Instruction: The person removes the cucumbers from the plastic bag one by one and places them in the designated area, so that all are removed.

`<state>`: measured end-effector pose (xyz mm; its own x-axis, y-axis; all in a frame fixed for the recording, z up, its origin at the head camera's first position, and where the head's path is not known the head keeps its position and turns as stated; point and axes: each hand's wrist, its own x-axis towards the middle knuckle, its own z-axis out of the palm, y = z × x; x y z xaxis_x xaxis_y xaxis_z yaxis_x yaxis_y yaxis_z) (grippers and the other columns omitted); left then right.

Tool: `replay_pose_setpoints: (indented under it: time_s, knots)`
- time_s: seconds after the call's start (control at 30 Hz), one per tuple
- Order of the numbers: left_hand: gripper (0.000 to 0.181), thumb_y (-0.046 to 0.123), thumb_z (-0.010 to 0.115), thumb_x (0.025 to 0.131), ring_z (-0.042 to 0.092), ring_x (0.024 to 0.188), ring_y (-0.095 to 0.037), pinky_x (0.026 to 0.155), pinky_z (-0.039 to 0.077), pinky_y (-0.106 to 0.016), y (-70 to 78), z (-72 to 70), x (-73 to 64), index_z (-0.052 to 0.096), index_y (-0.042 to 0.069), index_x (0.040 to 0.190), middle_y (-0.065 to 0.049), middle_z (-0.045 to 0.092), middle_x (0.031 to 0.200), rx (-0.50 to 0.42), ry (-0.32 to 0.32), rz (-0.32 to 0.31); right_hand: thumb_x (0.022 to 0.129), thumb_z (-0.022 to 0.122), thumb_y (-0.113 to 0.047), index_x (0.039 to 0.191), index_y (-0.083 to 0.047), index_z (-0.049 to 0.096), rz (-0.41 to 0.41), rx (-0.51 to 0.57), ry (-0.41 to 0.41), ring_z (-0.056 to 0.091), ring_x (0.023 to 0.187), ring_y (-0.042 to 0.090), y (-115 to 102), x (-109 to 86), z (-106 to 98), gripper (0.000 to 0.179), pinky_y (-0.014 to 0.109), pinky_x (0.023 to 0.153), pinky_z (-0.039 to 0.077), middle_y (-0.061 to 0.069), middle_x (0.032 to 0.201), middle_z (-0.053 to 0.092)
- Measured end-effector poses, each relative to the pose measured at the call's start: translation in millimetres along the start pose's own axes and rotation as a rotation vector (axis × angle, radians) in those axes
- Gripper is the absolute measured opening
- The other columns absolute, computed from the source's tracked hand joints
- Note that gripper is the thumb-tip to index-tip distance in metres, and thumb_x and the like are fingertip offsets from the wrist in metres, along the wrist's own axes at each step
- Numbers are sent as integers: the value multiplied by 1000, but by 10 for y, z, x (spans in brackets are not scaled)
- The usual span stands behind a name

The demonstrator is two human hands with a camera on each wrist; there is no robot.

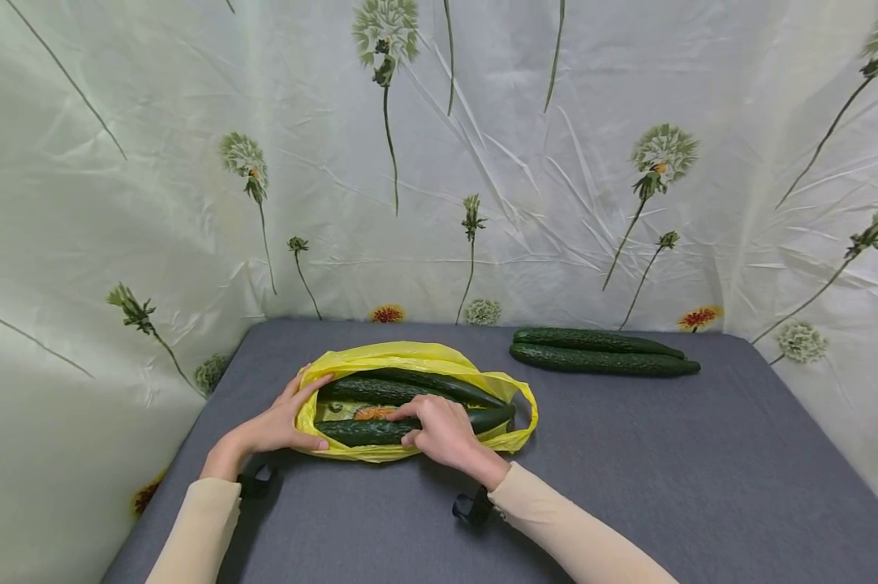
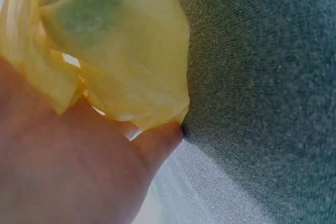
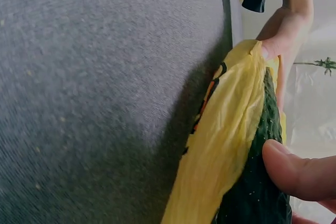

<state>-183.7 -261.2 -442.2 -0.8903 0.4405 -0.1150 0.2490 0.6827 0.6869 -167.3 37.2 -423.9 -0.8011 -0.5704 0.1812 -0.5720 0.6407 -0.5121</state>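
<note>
A yellow plastic bag (image 1: 410,350) lies on its side with its mouth spread wide, showing three dark green cucumbers within. At the bag's left end, my left hand (image 1: 277,422) holds the rim, thumb at the front edge and fingers at the back edge. The left wrist view has that thumb (image 2: 160,142) against the yellow film. My right hand (image 1: 445,430) reaches over the bag's front rim and grips the nearest cucumber (image 1: 366,432) across its middle. In the right wrist view the right thumb (image 3: 286,163) presses that cucumber's bumpy skin.
Two more cucumbers (image 1: 603,359) lie side by side at the back right of the grey table (image 1: 629,454). A pale curtain (image 1: 512,162) with printed flowers hangs behind the table and along its sides. Orange print (image 1: 373,414) shows on the bag between the cucumbers.
</note>
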Motion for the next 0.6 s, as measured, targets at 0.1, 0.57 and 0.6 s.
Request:
replay_pose_setpoints:
  time_s: [0.1, 0.57, 0.6]
  knots:
    - [102, 39, 81, 75, -5, 136, -54, 93, 18, -76, -1, -10, -2, 20, 13, 153, -26, -11, 154, -20, -5, 9, 82, 75, -13, 111, -21, 74, -11, -7, 3, 33, 50, 5, 6, 4, -32, 30, 20, 41, 16, -2, 101, 68]
    - [100, 35, 79, 77, -9, 137, -52, 95, 15, -75, -47, -48, -1, 20, 11, 153, -26, -13, 154, -64, -19, 39, 83, 73, -10, 114, -21, 73, -32, 66, -32, 33, 51, 6, 98, 12, -155, 33, 21, 42, 15, 0, 112, 68]
    - [99, 35, 79, 77, -9, 137, -52, 95, 15, -75, -51, -50, 0, 20, 11, 153, -26, -13, 154, -71, -21, 40, 83, 73, -10, 114, -21, 72, -34, 69, -38, 31, 50, 6, 102, 10, -168, 33, 21, 42, 15, 0, 113, 68]
